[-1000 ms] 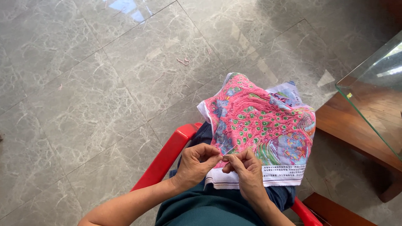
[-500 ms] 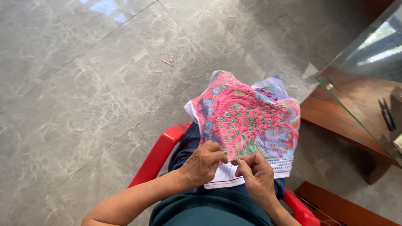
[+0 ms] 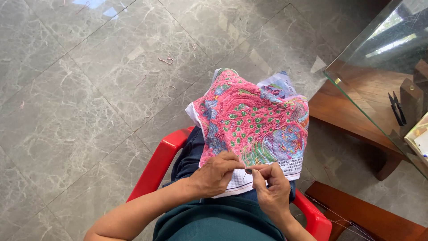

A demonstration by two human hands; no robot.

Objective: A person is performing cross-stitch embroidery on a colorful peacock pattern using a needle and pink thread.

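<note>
While both hands [image 3: 244, 175] pinch its white lower edge, the embroidered cloth [image 3: 254, 120] shows pink, apparently peacock-patterned stitching.

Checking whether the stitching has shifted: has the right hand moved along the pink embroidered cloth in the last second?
No. The right hand stays pinched at the lower white edge of the pink embroidered cloth, beside the left hand; only the camera moved.

The cloth [image 3: 254, 122] is pink stitching dotted green, with blue patches; the chair [image 3: 156, 167] red; the floor [image 3: 80, 89] grey marble.
</note>
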